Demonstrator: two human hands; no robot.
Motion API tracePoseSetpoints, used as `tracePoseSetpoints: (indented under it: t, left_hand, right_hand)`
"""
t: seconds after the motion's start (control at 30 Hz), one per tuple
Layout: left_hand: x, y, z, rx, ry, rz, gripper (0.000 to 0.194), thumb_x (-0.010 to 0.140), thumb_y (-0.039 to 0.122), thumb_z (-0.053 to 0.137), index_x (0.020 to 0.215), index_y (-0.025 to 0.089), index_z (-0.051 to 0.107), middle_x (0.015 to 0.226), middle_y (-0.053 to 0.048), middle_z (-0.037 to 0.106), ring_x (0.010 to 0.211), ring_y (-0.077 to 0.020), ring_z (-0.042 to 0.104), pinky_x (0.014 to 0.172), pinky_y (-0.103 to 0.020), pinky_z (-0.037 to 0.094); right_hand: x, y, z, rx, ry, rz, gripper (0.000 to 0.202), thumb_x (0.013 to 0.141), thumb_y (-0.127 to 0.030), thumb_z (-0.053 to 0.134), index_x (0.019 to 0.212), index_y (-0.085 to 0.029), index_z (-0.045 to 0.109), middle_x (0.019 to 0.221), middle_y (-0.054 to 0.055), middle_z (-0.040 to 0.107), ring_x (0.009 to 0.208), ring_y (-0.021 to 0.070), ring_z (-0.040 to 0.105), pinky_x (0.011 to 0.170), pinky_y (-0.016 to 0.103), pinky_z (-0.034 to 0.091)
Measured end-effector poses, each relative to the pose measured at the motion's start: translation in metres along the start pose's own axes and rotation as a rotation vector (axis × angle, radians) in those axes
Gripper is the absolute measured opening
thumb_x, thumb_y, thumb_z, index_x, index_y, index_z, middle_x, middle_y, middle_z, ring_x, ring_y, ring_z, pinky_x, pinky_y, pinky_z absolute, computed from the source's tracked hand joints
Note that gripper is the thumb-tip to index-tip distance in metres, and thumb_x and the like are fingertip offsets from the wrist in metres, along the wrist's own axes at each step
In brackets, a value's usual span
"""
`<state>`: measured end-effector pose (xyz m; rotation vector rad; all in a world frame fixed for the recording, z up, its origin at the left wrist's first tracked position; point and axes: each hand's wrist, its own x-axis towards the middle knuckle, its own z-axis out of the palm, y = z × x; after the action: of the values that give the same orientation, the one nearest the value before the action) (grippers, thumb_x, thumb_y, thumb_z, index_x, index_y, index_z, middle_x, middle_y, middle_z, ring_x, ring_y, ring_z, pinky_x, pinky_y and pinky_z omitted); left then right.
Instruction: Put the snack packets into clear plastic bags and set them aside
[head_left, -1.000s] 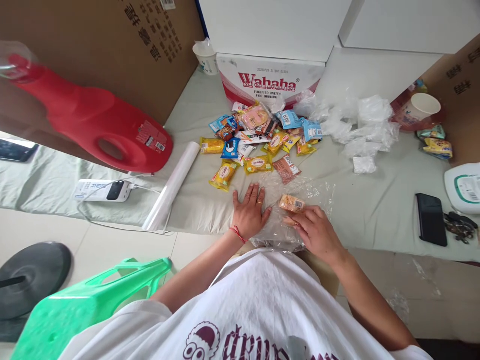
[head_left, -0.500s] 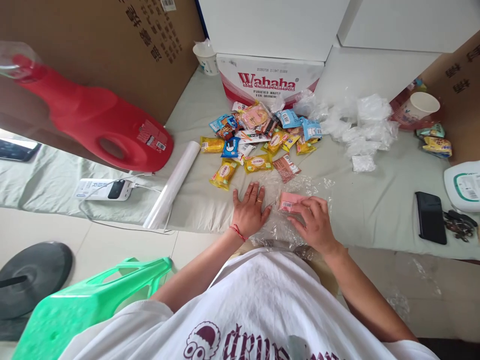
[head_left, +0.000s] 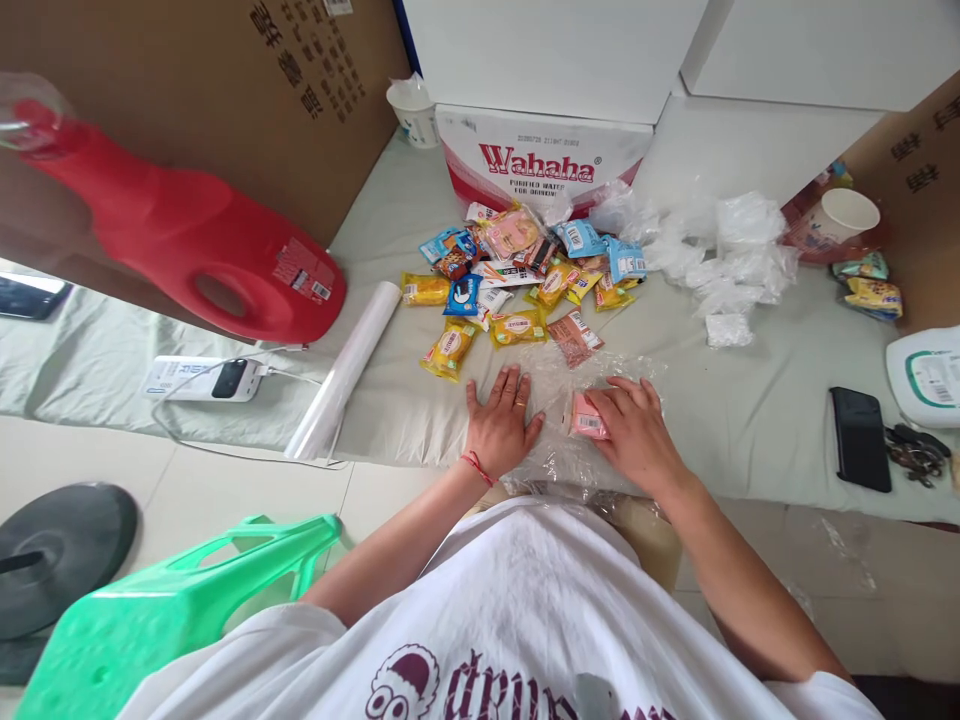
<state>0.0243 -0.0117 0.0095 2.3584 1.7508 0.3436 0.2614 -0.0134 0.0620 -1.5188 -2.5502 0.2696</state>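
My left hand [head_left: 501, 425] lies flat with fingers stretched out, at the left edge of a crinkled sheet of clear plastic film [head_left: 551, 450]. On the film is a small pink snack packet [head_left: 588, 416] with a barcode. My right hand [head_left: 636, 430] is closed round the packet's right side, its fingers over the top; the thumb is mostly hidden. Beyond my hands lies a pile of wrapped snacks: a brown packet [head_left: 575, 337], yellow packets [head_left: 517, 327] and blue packets [head_left: 627, 258]. A roll of clear film [head_left: 346, 368] rests at the left.
Several film-wrapped bundles [head_left: 750, 250] sit back right, by a paper cup [head_left: 844, 225]. A Wahaha carton [head_left: 544, 165] stands behind the snacks. To the left are a large red bottle [head_left: 202, 240] and a white power bank [head_left: 202, 380] with a cable. A black phone [head_left: 859, 440] lies right.
My right hand has shifted the pink packet slightly right and toward me, turning it and covering more of its right side. My left hand has stayed flat in nearly the same place.
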Motion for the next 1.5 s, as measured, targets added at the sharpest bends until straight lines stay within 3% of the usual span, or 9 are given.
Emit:
tracePoseSetpoints:
  t: [0.27, 0.4, 0.53, 0.67, 0.83, 1.03, 1.27, 1.37, 1.5]
  left_hand:
    - [0.000, -0.001, 0.001, -0.004, 0.009, 0.008, 0.063, 0.103, 0.048, 0.039, 0.158, 0.016, 0.040, 0.166, -0.019, 0.033, 0.155, -0.0339, 0.032, 0.124, -0.071, 0.001]
    - [-0.001, -0.003, -0.002, -0.029, 0.003, -0.009, 0.062, 0.104, 0.046, 0.037, 0.158, 0.016, 0.040, 0.166, -0.019, 0.033, 0.155, -0.0335, 0.033, 0.125, -0.069, 0.004]
    - [-0.009, -0.010, -0.003, -0.026, 0.087, -0.018, 0.065, 0.102, 0.046, 0.045, 0.159, 0.016, 0.040, 0.169, -0.019, 0.026, 0.159, -0.0359, 0.020, 0.127, -0.066, 0.007]
    - [-0.025, -0.022, -0.001, -0.038, 0.063, 0.173, 0.045, 0.099, 0.036, 0.054, 0.143, 0.039, 0.060, 0.157, -0.006, 0.052, 0.155, -0.0323, 0.033, 0.128, -0.065, -0.001]
    - [-0.031, -0.034, -0.012, -0.089, -0.048, 0.421, 0.033, 0.099, 0.034, 0.051, 0.124, 0.043, 0.072, 0.139, 0.001, 0.068, 0.144, -0.0292, 0.050, 0.127, -0.065, -0.006]
    - [-0.006, -0.035, -0.027, -0.021, 0.080, 0.033, 0.038, 0.101, 0.041, 0.044, 0.109, 0.026, 0.078, 0.144, -0.008, 0.064, 0.153, -0.0353, 0.035, 0.126, -0.069, 0.008]
    - [-0.006, -0.045, -0.027, -0.059, 0.124, -0.057, 0.037, 0.094, 0.033, 0.048, 0.117, 0.019, 0.074, 0.150, -0.015, 0.056, 0.155, -0.0365, 0.030, 0.124, -0.064, 0.028]
    - [-0.024, -0.048, -0.028, -0.026, 0.190, 0.086, 0.045, 0.089, 0.024, 0.054, 0.131, 0.024, 0.068, 0.155, -0.013, 0.052, 0.158, -0.0336, 0.025, 0.128, -0.064, 0.016]
    - [-0.039, -0.031, -0.024, -0.093, -0.065, 0.474, 0.043, 0.095, 0.024, 0.054, 0.125, 0.051, 0.067, 0.142, 0.004, 0.066, 0.149, -0.0256, 0.044, 0.127, -0.067, -0.002]
  right_hand:
    - [-0.004, -0.006, 0.003, 0.035, 0.013, 0.030, 0.061, 0.095, -0.037, 0.064, 0.151, -0.022, 0.045, 0.147, 0.017, 0.054, 0.146, 0.0382, 0.037, 0.119, 0.070, 0.023]
    - [-0.050, -0.010, -0.012, 0.132, 0.218, -0.077, 0.070, 0.095, -0.041, 0.067, 0.156, -0.024, 0.038, 0.143, 0.017, 0.055, 0.142, 0.0351, 0.044, 0.118, 0.062, 0.035]
    - [-0.111, -0.015, 0.005, 0.107, 0.278, -0.168, 0.070, 0.090, -0.036, 0.075, 0.152, -0.033, 0.043, 0.128, 0.009, 0.065, 0.128, 0.0306, 0.057, 0.117, 0.062, 0.041]
    - [-0.133, -0.012, 0.032, -0.037, 0.263, -0.127, 0.058, 0.090, -0.013, 0.070, 0.141, -0.036, 0.056, 0.127, 0.005, 0.068, 0.125, 0.0263, 0.059, 0.120, 0.061, 0.039]
    - [-0.103, 0.002, 0.013, 0.134, 0.317, -0.090, 0.032, 0.093, -0.011, 0.063, 0.114, -0.032, 0.073, 0.117, 0.006, 0.069, 0.114, 0.0246, 0.062, 0.102, 0.047, 0.055]
    - [-0.045, 0.025, -0.023, 0.539, 0.176, 0.168, 0.026, 0.102, -0.038, 0.053, 0.104, -0.024, 0.075, 0.098, 0.007, 0.068, 0.079, 0.0169, 0.064, 0.070, 0.030, 0.054]
    - [-0.001, 0.035, -0.005, 0.501, 0.089, 0.441, 0.029, 0.096, -0.039, 0.052, 0.080, -0.020, 0.066, 0.076, 0.002, 0.064, 0.068, 0.0155, 0.056, 0.064, 0.027, 0.040]
    - [0.007, 0.031, -0.002, 0.305, 0.007, 0.454, 0.026, 0.095, -0.034, 0.052, 0.076, -0.020, 0.062, 0.077, 0.003, 0.063, 0.069, 0.0166, 0.054, 0.063, 0.028, 0.033]
    - [0.010, 0.023, -0.005, 0.103, -0.048, 0.449, 0.024, 0.098, -0.034, 0.048, 0.086, -0.020, 0.064, 0.087, 0.006, 0.065, 0.073, 0.0183, 0.056, 0.061, 0.029, 0.026]
